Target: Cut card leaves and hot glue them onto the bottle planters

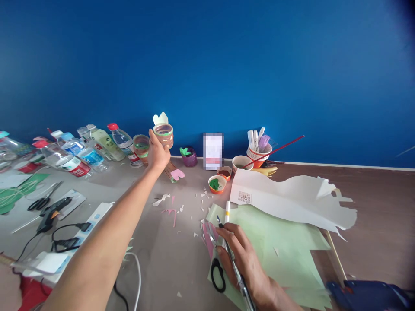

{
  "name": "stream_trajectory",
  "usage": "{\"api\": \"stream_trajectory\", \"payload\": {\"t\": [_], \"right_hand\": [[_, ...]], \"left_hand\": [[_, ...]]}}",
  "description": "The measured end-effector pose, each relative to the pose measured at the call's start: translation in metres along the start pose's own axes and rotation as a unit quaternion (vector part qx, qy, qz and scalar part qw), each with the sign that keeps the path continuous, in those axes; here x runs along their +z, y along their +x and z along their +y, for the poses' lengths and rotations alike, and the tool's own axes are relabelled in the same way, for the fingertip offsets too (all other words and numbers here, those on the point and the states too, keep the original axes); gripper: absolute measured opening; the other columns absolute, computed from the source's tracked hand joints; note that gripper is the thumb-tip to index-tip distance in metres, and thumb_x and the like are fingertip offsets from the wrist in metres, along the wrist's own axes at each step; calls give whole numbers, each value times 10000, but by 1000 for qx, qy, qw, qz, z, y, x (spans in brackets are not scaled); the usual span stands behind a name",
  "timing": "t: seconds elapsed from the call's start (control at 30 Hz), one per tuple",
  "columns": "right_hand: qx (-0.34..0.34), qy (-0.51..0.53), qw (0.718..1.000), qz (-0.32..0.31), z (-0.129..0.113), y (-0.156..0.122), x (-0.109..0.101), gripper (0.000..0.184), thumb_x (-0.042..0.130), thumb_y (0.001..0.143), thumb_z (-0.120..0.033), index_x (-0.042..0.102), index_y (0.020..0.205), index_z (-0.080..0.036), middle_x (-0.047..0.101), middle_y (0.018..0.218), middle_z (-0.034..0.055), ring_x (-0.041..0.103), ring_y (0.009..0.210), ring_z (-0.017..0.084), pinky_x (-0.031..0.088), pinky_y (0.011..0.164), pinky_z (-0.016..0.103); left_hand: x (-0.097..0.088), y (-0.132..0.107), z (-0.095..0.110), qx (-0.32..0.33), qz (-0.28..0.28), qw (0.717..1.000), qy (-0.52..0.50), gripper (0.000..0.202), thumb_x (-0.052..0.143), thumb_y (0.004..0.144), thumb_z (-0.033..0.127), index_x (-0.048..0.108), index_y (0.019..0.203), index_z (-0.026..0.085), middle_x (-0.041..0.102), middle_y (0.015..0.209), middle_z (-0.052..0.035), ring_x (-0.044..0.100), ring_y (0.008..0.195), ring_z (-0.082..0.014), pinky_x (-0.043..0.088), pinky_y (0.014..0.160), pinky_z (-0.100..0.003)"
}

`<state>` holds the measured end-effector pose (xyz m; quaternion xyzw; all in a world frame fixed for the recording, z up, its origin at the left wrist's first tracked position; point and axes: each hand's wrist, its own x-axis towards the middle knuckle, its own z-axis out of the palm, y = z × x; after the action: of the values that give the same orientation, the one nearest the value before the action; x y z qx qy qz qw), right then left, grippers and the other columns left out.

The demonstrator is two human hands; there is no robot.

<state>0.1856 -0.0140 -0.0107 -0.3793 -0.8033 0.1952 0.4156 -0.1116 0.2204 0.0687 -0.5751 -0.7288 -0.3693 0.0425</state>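
Note:
My left hand [158, 152] is stretched far forward and closed around a small clear cup [164, 134] with brown and green bands and a pale paper shape sticking out of its top, held just above the floor near the blue wall. My right hand [244, 262] rests low on a light green paper sheet [285, 246] and holds a pen [234, 263] that points away from me. Its fingers lie on black-handled scissors [216, 259] and a scrap of pink paper [207, 239].
Plastic bottles [84, 151] lie along the wall at left. A black glue gun [52, 214], its cable and another pair of scissors [42, 201] sit at left. Small paint cups [217, 184], a cup of brushes [257, 151], white paper [292, 198] and paper scraps surround the middle.

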Motion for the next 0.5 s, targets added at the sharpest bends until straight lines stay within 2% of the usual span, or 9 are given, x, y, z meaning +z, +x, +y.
{"api": "stream_trajectory", "payload": {"t": [0.07,0.2,0.37,0.5], "right_hand": [[-3,3,1000,3,0,0,0,385,471,887,-104,476,1255,-217,544,1086,104,603,934,212,556,796,342],[-2,7,1000,0,-1,1,0,391,465,887,-95,472,1258,-217,543,1085,102,605,924,208,558,787,337],[1,3,1000,-7,-1,1,-1,385,459,896,-106,463,1264,-218,535,1094,106,595,942,213,557,792,345],[6,3,1000,-10,-2,1,-1,385,464,899,-114,459,1266,-228,527,1088,102,592,932,211,561,788,348]], "left_hand": [[1,-2,5,-9,-19,1000,-3,938,593,779,175,48,1540,105,225,1593,-201,314,1430,-367,348,1130,-462],[6,-6,9,-54,-61,997,6,942,615,776,221,73,1537,99,366,1528,-221,433,1354,-385,419,1062,-463],[9,-9,6,-67,-77,994,42,923,616,787,244,96,1528,61,464,1442,-273,528,1255,-424,446,1000,-503],[13,-11,5,-63,-69,994,57,882,605,783,235,150,1518,63,476,1427,-275,477,1297,-428,402,1037,-527]]}}
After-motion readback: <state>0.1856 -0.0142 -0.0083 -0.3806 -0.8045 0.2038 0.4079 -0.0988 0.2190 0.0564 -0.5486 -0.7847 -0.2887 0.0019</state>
